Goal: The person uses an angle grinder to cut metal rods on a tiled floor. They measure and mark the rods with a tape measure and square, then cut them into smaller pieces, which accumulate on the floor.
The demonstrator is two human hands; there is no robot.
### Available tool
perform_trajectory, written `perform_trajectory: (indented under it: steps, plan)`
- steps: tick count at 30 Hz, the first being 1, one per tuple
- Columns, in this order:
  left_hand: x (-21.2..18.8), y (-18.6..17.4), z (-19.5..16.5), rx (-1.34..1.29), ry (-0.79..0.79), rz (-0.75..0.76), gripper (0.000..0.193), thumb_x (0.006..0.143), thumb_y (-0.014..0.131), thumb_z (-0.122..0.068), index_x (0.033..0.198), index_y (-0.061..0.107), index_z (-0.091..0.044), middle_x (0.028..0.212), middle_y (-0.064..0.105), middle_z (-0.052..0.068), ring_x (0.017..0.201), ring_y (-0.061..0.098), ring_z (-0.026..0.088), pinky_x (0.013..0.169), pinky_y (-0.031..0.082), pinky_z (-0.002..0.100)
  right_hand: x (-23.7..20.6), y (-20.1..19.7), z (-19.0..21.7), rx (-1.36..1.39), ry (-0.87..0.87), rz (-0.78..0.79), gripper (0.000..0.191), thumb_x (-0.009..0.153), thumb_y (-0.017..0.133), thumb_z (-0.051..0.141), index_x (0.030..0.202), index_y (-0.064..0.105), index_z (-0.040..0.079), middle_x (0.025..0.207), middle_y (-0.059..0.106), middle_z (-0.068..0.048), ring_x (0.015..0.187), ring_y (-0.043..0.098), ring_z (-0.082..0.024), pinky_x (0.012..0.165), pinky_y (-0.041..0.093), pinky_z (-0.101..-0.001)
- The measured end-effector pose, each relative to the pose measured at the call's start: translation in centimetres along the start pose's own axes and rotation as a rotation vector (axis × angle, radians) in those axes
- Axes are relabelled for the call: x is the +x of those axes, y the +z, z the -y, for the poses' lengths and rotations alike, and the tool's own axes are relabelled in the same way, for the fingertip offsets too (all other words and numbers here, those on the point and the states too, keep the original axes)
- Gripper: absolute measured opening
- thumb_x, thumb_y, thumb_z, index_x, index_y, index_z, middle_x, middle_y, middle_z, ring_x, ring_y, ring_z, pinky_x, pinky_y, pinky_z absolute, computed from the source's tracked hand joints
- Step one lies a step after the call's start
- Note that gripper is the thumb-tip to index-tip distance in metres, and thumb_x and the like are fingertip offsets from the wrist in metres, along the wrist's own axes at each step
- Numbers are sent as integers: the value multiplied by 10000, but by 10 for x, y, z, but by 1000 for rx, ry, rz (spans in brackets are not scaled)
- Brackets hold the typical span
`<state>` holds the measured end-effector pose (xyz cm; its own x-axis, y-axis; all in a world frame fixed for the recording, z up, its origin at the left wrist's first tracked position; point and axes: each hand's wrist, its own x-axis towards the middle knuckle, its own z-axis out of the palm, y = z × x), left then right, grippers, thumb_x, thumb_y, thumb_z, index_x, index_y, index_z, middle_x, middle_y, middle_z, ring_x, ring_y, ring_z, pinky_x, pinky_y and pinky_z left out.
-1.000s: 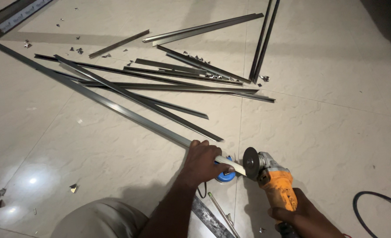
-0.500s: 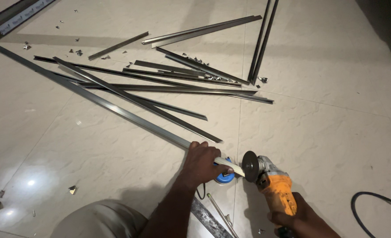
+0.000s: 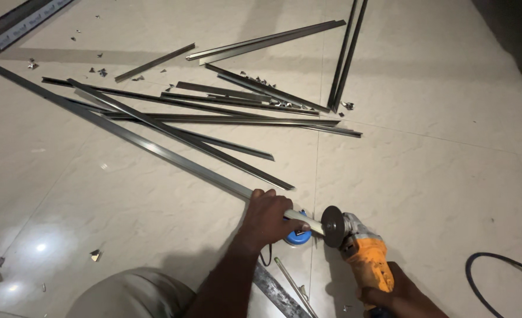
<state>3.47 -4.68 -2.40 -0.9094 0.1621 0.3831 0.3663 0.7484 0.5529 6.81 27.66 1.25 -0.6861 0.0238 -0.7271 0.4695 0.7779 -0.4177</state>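
L hand [image 3: 268,217] was clamped down on the near end of a long metal channel strip [image 3: 125,136], pinning it to the tiled floor [image 3: 426,176]; strip ran diagonally from far upper left to just in front of the person. R hand [image 3: 397,292] was closed round the rear of an orange-bodied angle grinder [image 3: 364,254], w/ its dark cutting disc [image 3: 332,226] standing upright at the strip's short free end, touching or just about touching it; can't tell which. Hands were apart, L ahead of the disc, R behind the tool. A small blue round object [image 3: 299,237] sat under the strip, just beside L hand; part hidden. Near the person's knee [image 3: 134,294], a flat steel rule [image 3: 278,292] and a thin rod [image 3: 293,285] lay side by side on the floor. Farther off, a loose pile of cut metal strips [image 3: 225,112] was fanned across the tiles, w/ two dark bars [image 3: 348,53] angled away at top. Small metal offcuts [image 3: 96,255] were scattered at lower left & around the pile. A black cable [image 3: 496,265] looped at lower right.
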Motion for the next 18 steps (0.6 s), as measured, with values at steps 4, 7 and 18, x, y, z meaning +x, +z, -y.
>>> perform_trajectory:
  steps: [4, 7, 18]
  plan:
    - [1, 2, 0, -10, -7, 14, 457, 665, 865, -545, 744, 731, -115, 766, 702, 26, 859, 606, 240, 834, 379, 434, 17, 5, -24, 30, -32, 31, 865, 707, 882, 294, 1414, 444, 56, 1213, 637, -138, 1174, 634, -256, 1038, 510, -370]
    - [2, 2, -1, 3, -24, 48, 471, 665, 866, -559, 750, 736, -115, 772, 702, 25, 862, 603, 240, 837, 373, 434, 26, 5, -38, 126, -49, 68, 838, 704, 844, 252, 1406, 438, 43, 1141, 700, -179, 1076, 703, -291, 964, 550, -396]
    - [12, -15, -21, 44, -164, 224, 421, 609, 877, -522, 813, 778, -167, 829, 736, 10, 913, 628, 204, 877, 372, 402, -35, -3, -16, 790, 135, 105, 870, 765, 750, 279, 1532, 348, 199, 841, 640, -193, 693, 647, -275, 670, 561, -419]
